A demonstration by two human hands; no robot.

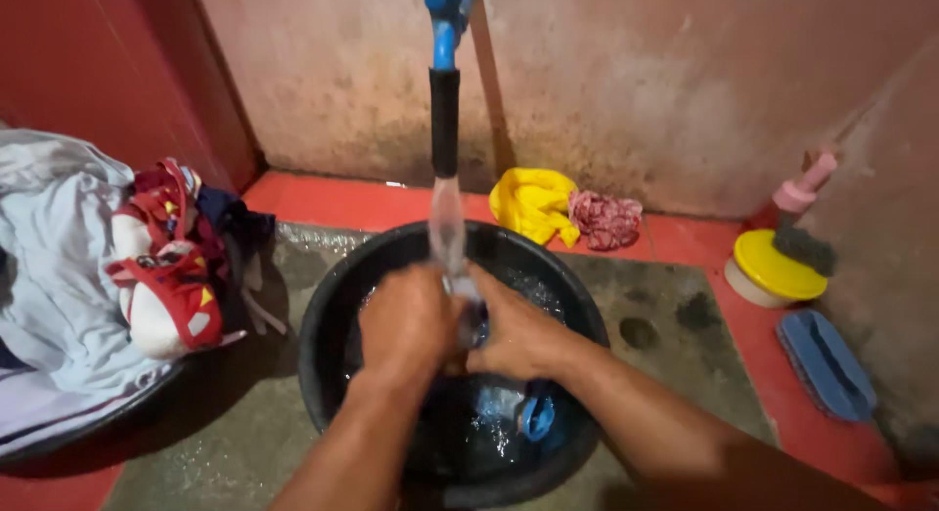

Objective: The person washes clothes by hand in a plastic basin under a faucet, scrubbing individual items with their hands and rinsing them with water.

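A pile of laundry (88, 266) lies left of the black basin (328, 306), where the left hand (409, 320) and right hand (518, 335), fingers curled shut, squeeze a blue cloth (533, 413) under the tap's stream (447, 227), with a yellow rag (533, 203) behind.

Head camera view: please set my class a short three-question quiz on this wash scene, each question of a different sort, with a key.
1. True or false: water from the tap hose falls onto both hands.
2. What lies against the wall right beside the yellow cloth?
A. a pink-red cloth
B. a shoe
C. a bottle
3. Fill in: the left hand and right hand work a dark blue garment over a black ____.

Key:
1. True.
2. A, the pink-red cloth.
3. Basin.
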